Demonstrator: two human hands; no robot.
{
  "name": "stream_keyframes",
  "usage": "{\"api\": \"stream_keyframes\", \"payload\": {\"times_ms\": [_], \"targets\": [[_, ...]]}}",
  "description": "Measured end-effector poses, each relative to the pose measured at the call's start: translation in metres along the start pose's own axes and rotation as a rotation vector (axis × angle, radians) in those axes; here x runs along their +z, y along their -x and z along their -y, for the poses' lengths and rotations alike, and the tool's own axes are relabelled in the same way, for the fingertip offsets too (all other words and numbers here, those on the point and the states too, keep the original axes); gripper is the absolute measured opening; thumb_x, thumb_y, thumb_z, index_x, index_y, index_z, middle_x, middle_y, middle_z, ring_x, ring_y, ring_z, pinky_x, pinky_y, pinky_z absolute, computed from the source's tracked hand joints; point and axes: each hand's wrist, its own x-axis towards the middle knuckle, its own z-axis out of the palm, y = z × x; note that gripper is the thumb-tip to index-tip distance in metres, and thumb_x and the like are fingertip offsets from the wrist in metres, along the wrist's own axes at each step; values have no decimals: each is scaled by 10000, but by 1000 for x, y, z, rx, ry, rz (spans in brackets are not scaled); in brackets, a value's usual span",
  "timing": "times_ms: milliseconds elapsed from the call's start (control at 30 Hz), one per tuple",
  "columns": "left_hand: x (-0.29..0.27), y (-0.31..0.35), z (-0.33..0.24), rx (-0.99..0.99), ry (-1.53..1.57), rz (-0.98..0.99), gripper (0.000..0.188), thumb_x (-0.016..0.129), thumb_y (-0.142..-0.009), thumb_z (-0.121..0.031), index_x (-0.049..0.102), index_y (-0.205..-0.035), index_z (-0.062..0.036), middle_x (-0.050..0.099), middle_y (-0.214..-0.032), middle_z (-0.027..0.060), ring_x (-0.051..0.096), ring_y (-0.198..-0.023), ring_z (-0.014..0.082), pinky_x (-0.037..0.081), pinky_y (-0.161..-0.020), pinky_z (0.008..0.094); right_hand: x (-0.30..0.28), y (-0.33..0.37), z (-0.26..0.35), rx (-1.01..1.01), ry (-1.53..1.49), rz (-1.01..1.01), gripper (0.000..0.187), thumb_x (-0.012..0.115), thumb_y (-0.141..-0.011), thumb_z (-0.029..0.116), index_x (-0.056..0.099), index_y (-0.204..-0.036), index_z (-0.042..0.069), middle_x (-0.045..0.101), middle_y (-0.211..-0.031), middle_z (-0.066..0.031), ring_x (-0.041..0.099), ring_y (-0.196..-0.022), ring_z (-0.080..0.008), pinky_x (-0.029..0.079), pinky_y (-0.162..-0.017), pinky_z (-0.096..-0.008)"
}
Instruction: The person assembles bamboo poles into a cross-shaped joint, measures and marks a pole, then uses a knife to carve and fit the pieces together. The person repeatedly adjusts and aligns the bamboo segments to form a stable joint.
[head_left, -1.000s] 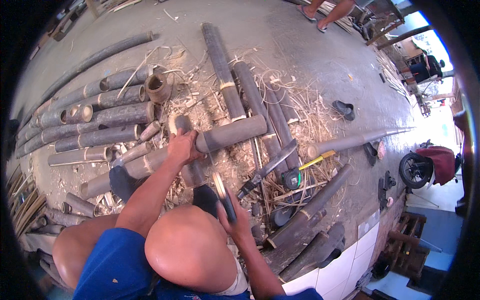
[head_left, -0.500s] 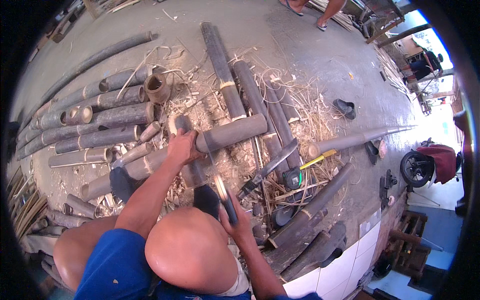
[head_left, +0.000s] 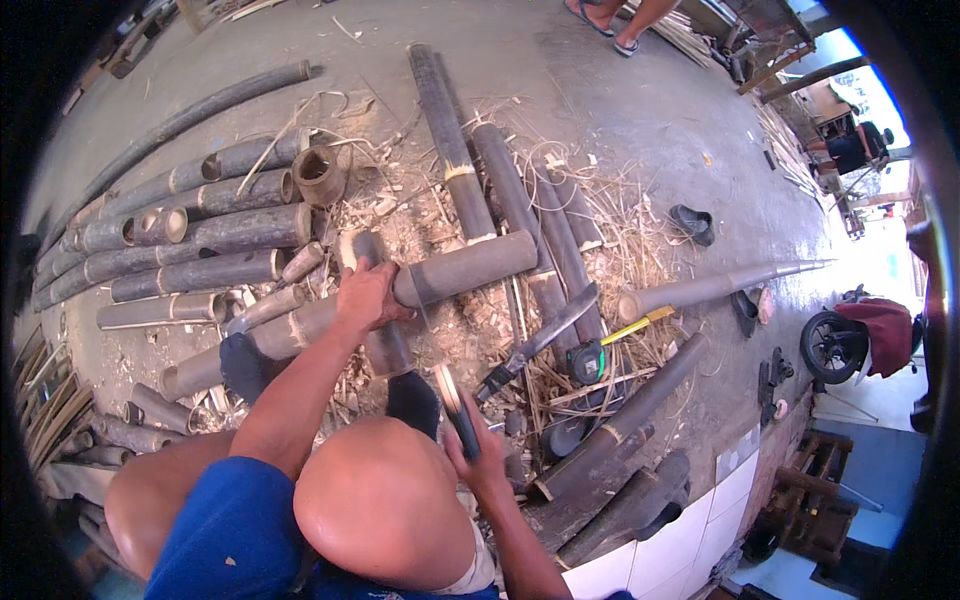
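My left hand [head_left: 368, 293] presses down around a dark bamboo pole [head_left: 465, 268] that lies slantwise in front of me. Beneath it a shorter bamboo piece [head_left: 388, 350] crosses the other way. In my right hand [head_left: 478, 450] is a hand saw [head_left: 455, 405], its handle part pale and part dark. The thin blade, hard to make out, runs up to the pole just right of my left hand. My dark-socked foot [head_left: 243, 368] rests by the pole's left end.
Cut bamboo poles [head_left: 240, 228] lie in rows at left. A machete [head_left: 545, 335] and a tape measure [head_left: 586, 362] with yellow tape out lie at right. Wood shavings [head_left: 450, 320] cover the floor. A person's sandalled feet [head_left: 605, 25] show at the far edge; a motorbike [head_left: 850, 340] stands far right.
My right hand has drawn the saw slightly back toward me, down and to the right. The left hand stays put on the bamboo pole. The far person's feet have shifted slightly.
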Motion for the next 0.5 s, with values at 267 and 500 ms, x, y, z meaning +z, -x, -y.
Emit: {"api": "stream_keyframes", "payload": {"times_ms": [267,500], "targets": [[-1,4,2,50,-29,-90,760,910,-586,-490,650,-1205,-133,736,-1183,58,559,-1246,314,477,-988,501,5,3,-3,-40,-18,-32,661,706,-936,219,465,-1533,71,723,-1003,-268,741,-791,-409,583,-667,-433],[3,0,2,17,12,-34,798,905,-579,-474,633,-1251,-139,723,-1231,74,580,-1211,332,447,-1020,501,2,-5,2,-69,15,-57,613,715,-925,187,522,-1472,-11,751,-984,-209,759,-770,-310,585,-704,-365]]}}
